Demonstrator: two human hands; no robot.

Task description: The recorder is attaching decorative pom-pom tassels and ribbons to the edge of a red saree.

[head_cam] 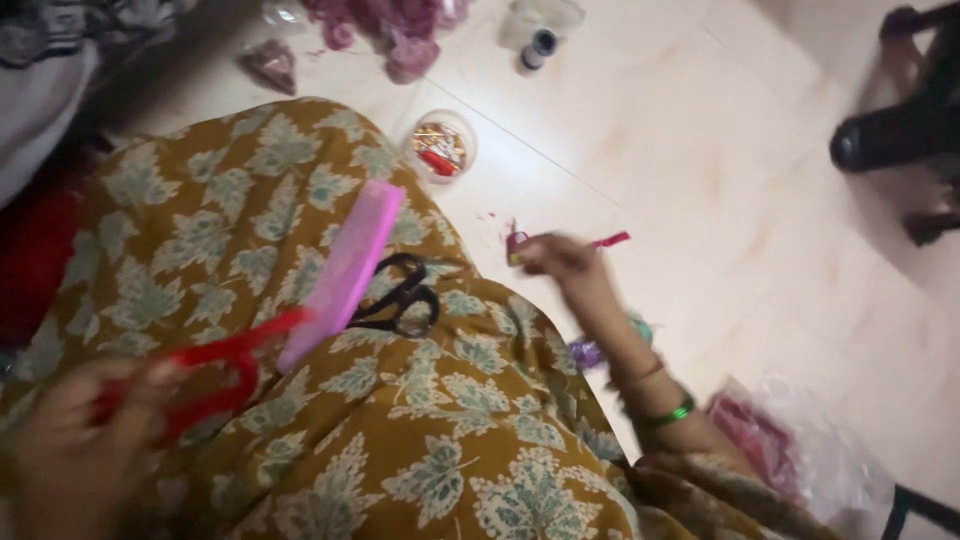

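Note:
My left hand (75, 440) at the lower left grips a bent red fuzzy wire (225, 365) over my lap. My right hand (560, 258) reaches out over the pale floor and pinches a small pink-red piece (610, 240), blurred by motion. On my lap, covered in mustard cloth with a leaf print (420, 440), lie a pink flat ruler-like strip (345, 270) and black-handled scissors (400, 295). A green bangle (672, 413) circles my right wrist.
A small round clear tub of red and gold bits (440, 148) sits on the floor beyond my knee. Purple-pink material (395, 35) and a small bottle (535, 50) lie farther off. A plastic bag (800, 450) is at lower right, dark furniture legs (890, 130) at upper right.

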